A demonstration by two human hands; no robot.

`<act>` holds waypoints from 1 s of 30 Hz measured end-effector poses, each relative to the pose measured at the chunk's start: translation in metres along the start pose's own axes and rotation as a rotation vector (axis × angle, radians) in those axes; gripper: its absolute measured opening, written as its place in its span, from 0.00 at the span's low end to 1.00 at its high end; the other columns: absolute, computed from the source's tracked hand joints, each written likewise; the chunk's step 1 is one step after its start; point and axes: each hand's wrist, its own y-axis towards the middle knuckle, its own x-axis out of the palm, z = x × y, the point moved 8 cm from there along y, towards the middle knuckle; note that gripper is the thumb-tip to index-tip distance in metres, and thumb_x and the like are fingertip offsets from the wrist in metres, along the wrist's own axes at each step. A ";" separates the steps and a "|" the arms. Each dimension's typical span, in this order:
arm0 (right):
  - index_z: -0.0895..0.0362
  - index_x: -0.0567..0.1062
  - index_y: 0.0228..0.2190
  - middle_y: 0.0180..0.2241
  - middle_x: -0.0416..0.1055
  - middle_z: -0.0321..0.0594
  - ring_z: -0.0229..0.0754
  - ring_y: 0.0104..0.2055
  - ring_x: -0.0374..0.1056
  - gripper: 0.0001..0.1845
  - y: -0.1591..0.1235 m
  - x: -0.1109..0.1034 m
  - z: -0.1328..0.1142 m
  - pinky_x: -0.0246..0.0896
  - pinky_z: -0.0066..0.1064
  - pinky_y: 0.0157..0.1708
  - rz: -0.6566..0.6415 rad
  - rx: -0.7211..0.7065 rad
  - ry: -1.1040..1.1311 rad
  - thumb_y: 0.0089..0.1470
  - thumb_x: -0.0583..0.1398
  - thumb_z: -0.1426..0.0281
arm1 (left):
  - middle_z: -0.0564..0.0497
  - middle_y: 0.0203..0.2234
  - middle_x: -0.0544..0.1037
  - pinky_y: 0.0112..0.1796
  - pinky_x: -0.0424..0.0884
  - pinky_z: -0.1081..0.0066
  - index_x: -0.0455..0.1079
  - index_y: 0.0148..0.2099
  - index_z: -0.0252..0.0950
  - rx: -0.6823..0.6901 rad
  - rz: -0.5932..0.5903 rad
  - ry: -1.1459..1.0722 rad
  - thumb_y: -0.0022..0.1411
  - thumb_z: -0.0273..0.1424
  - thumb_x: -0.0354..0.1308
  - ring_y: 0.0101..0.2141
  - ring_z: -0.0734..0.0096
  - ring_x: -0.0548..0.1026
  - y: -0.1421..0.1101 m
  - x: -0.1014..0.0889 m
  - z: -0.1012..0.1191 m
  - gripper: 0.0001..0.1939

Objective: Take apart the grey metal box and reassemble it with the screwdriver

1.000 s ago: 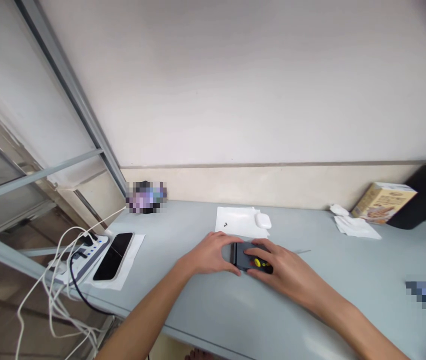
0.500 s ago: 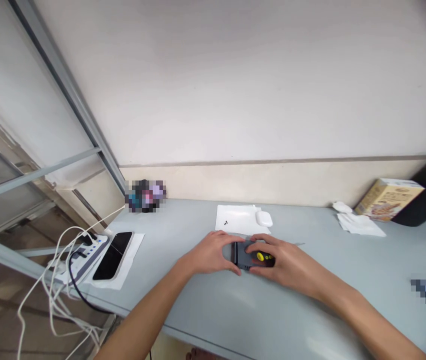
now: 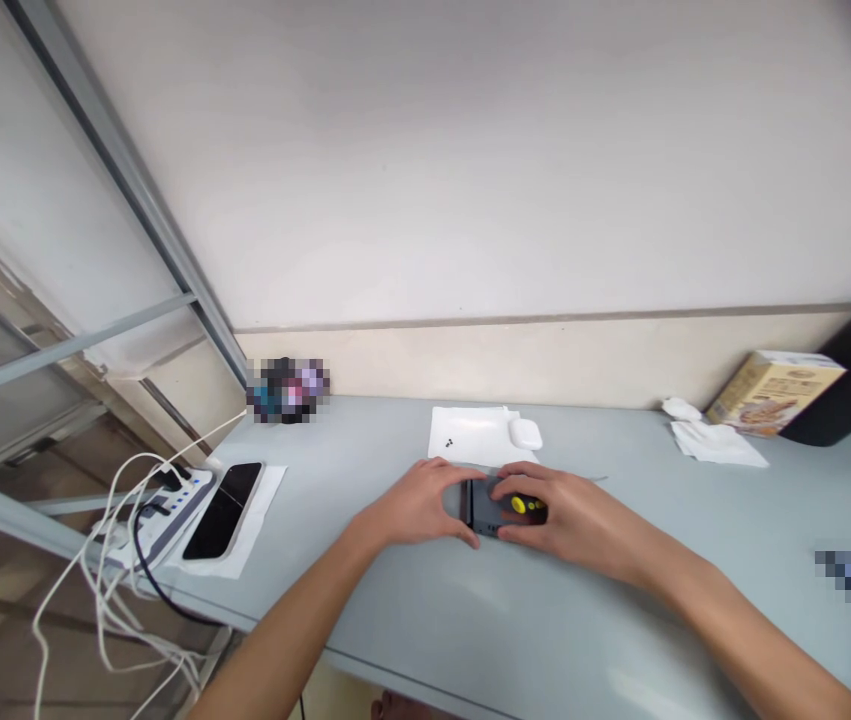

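Observation:
A small dark grey box-shaped device (image 3: 483, 505) lies flat on the desk between my hands; its exact kind does not show. My left hand (image 3: 417, 505) grips its left end, thumb at the near edge and fingers at the far edge. From the right, my right hand (image 3: 564, 515) closes over the device, fingertips on its top and thumb at the near side. Under the right palm shows a yellow and black handle (image 3: 519, 505), apparently a screwdriver's, with a thin shaft (image 3: 600, 479) poking out behind the hand. Several tiny black screws (image 3: 449, 442) rest on white paper (image 3: 466, 425).
On the paper's right side sits a white rounded case (image 3: 525, 433). A phone (image 3: 224, 510) and a power strip (image 3: 170, 515) with tangled cables are at the left. Tissues (image 3: 717, 443), a food box (image 3: 774, 390) and a dark object (image 3: 837, 390) stand far right on the grey desk (image 3: 455, 620).
Both hands keep the same hold on the device. Only a slight shift of the whole view shows; nothing is picked up or let go.

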 end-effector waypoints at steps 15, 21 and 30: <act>0.47 0.78 0.46 0.58 0.71 0.43 0.46 0.36 0.75 0.13 -0.006 0.011 -0.001 0.70 0.40 0.39 0.005 -0.011 -0.092 0.60 0.63 0.58 | 0.52 0.61 0.76 0.63 0.62 0.55 0.69 0.67 0.51 0.062 -0.015 0.053 0.53 0.50 0.75 0.61 0.48 0.69 -0.001 -0.002 0.009 0.41; 0.47 0.78 0.47 0.60 0.70 0.42 0.49 0.42 0.77 0.15 -0.007 0.013 0.007 0.72 0.42 0.43 0.055 0.029 -0.090 0.59 0.64 0.57 | 0.54 0.61 0.76 0.63 0.62 0.55 0.69 0.67 0.53 0.036 -0.003 0.050 0.52 0.50 0.75 0.62 0.49 0.67 -0.001 -0.002 0.006 0.42; 0.47 0.79 0.47 0.59 0.72 0.41 0.50 0.45 0.77 0.16 -0.009 0.009 0.008 0.72 0.44 0.48 0.088 0.030 -0.069 0.58 0.65 0.58 | 0.54 0.61 0.75 0.61 0.65 0.56 0.68 0.68 0.54 0.005 -0.004 0.010 0.49 0.45 0.78 0.61 0.51 0.67 -0.003 -0.004 0.008 0.45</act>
